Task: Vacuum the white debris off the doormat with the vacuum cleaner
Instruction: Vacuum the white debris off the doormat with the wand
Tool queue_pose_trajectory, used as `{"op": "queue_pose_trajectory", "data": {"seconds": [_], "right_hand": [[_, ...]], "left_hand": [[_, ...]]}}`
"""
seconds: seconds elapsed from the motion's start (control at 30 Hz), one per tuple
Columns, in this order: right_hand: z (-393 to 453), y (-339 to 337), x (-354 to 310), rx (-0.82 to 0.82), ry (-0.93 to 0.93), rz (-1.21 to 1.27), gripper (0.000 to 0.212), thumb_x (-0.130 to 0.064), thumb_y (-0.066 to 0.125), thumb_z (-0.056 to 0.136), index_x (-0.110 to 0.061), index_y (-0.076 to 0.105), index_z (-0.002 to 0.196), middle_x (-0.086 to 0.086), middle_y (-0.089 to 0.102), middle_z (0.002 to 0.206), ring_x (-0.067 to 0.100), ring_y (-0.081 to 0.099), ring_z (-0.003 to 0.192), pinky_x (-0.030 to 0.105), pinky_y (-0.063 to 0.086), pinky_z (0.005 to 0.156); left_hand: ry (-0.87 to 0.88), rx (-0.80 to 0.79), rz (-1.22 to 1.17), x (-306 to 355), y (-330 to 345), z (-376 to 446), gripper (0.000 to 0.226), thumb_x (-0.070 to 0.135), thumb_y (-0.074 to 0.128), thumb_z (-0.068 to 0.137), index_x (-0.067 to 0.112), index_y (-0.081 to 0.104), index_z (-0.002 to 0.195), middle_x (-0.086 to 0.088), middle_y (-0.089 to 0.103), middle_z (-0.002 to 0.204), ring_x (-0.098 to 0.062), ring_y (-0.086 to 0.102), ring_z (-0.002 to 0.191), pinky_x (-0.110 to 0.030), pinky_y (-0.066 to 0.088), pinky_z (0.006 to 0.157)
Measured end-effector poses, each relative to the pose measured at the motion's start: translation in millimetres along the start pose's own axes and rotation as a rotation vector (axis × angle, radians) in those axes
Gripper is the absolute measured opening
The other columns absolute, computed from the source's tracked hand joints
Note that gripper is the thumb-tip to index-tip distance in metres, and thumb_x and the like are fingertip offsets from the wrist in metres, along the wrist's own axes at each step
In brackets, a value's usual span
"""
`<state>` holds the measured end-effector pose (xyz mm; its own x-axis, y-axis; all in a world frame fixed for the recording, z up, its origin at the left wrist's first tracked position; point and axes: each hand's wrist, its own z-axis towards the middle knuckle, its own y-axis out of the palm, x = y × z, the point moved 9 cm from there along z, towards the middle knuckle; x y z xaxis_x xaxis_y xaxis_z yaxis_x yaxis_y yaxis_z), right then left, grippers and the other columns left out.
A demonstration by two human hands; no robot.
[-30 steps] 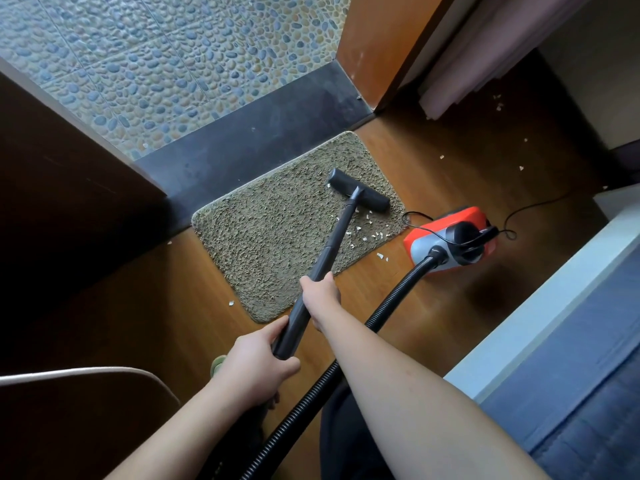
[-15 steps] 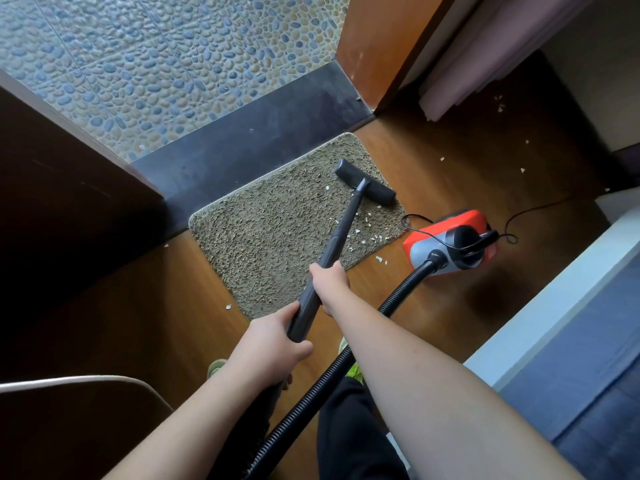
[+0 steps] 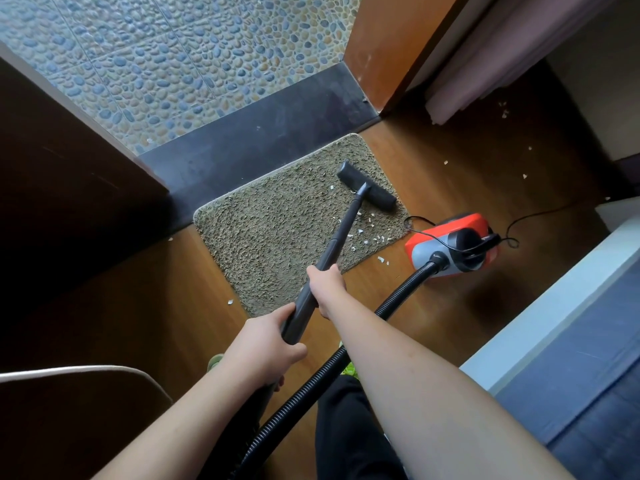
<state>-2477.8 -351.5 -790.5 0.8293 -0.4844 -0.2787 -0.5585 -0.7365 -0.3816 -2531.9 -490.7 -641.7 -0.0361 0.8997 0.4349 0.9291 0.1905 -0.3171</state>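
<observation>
A shaggy olive doormat (image 3: pixel 277 230) lies on the wooden floor by a dark threshold. White debris (image 3: pixel 369 233) is scattered over its right part and just off its edge. The black vacuum wand (image 3: pixel 341 233) slants across the mat, and its floor nozzle (image 3: pixel 367 190) rests near the mat's far right corner. My right hand (image 3: pixel 327 285) grips the wand higher up; my left hand (image 3: pixel 268 344) grips its lower end. The red and grey vacuum cleaner body (image 3: pixel 453 244) sits on the floor right of the mat, joined by a ribbed black hose (image 3: pixel 391 303).
A power cord (image 3: pixel 540 216) trails right from the vacuum. More white bits (image 3: pixel 504 110) lie on the floor near a curtain (image 3: pixel 512 57) at the far right. A dark door (image 3: pixel 62 188) stands left, a bed edge (image 3: pixel 554 306) right, pebble tiles (image 3: pixel 180 53) beyond the threshold.
The nozzle has slid away from me toward the mat's far right corner, uncovering debris behind it. Both hands moved forward along with the wand.
</observation>
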Motion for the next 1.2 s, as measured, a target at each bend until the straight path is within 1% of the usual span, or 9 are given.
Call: {"op": "queue_pose_trajectory", "data": {"seconds": [0.1,0.27,0.37,0.53,0.67,0.8,0.93,1.0,1.2], "right_hand": [[-6.2,8.2,5.6,-0.006,0.006,0.015,0.069,-0.037,0.057,0.088,-0.024,0.029,0.15,0.01,0.056,0.128,0.031,0.063,0.106,0.045,0.055,0.092],[-14.6,21.9,14.4,-0.02,0.004,0.056,0.071,-0.038,0.058,0.085,-0.026,0.029,0.148,0.012,0.057,0.126,0.032,0.065,0.103,0.048,0.056,0.09],[-20.2,26.6,17.2,-0.03,-0.001,0.046,0.072,-0.037,0.056,0.086,-0.025,0.027,0.15,0.011,0.056,0.13,0.031,0.064,0.104,0.048,0.056,0.091],[-26.2,33.9,22.8,-0.037,-0.008,0.048,0.07,-0.036,0.056,0.089,-0.026,0.026,0.151,0.008,0.055,0.13,0.028,0.063,0.103,0.046,0.056,0.09],[-28.3,38.1,24.6,-0.048,-0.012,0.033,0.066,-0.033,0.056,0.092,-0.023,0.027,0.151,0.008,0.056,0.125,0.027,0.062,0.099,0.041,0.056,0.086],[-32.7,43.8,24.8,-0.061,-0.005,0.011,0.068,-0.032,0.054,0.094,-0.024,0.023,0.153,0.008,0.054,0.126,0.027,0.061,0.1,0.037,0.054,0.081],[-34.1,53.1,28.3,-0.065,0.003,0.012,0.071,-0.034,0.054,0.092,-0.026,0.022,0.154,0.008,0.054,0.126,0.027,0.061,0.102,0.042,0.057,0.085],[-33.5,56.7,30.6,-0.068,0.003,0.018,0.069,-0.033,0.054,0.092,-0.025,0.023,0.153,0.008,0.055,0.124,0.027,0.062,0.1,0.043,0.057,0.085],[-30.6,50.9,30.7,-0.066,-0.002,0.001,0.066,-0.033,0.055,0.092,-0.023,0.027,0.151,0.008,0.055,0.126,0.026,0.061,0.1,0.034,0.052,0.075]], "left_hand": [[-0.018,-0.015,-0.032,-9.6,1.0,-4.0,0.065,0.019,0.063,0.079,0.041,0.046,0.137,0.009,0.064,0.076,-0.019,0.068,0.048,-0.032,0.06,0.054],[-0.019,-0.002,-0.02,-21.9,-3.0,-11.8,0.066,0.022,0.064,0.078,0.045,0.045,0.137,0.012,0.062,0.076,-0.015,0.067,0.047,-0.028,0.06,0.054],[-0.02,0.02,0.006,-29.2,-6.2,-15.5,0.066,0.024,0.065,0.078,0.048,0.045,0.136,0.015,0.06,0.073,-0.011,0.068,0.05,-0.021,0.057,0.053],[-0.034,0.022,0.006,-43.6,-6.8,-20.5,0.057,0.028,0.063,0.075,0.048,0.05,0.128,0.014,0.063,0.077,-0.009,0.067,0.051,-0.025,0.059,0.059],[-0.033,0.017,0.021,-48.4,-9.5,-23.8,0.066,0.028,0.065,0.077,0.048,0.045,0.136,0.019,0.059,0.079,-0.009,0.068,0.053,-0.019,0.056,0.054],[-0.036,0.006,-0.016,-57.2,-13.2,-25.4,0.074,0.026,0.066,0.077,0.043,0.041,0.144,0.011,0.063,0.094,-0.008,0.066,0.048,-0.02,0.056,0.052],[-0.028,0.02,0.024,-64.5,-17.8,-26.6,0.077,0.029,0.067,0.076,0.042,0.039,0.147,0.007,0.065,0.1,-0.003,0.063,0.051,-0.014,0.052,0.054],[-0.028,0.013,0.023,-66.6,-17.8,-27.5,0.078,0.03,0.068,0.076,0.042,0.038,0.147,0.005,0.065,0.104,-0.003,0.063,0.055,-0.016,0.054,0.057],[-0.043,0.015,0.002,-65.2,-13.8,-27.2,0.076,0.028,0.068,0.077,0.042,0.04,0.146,0.008,0.065,0.096,-0.006,0.066,0.054,-0.011,0.045,0.047]]}}
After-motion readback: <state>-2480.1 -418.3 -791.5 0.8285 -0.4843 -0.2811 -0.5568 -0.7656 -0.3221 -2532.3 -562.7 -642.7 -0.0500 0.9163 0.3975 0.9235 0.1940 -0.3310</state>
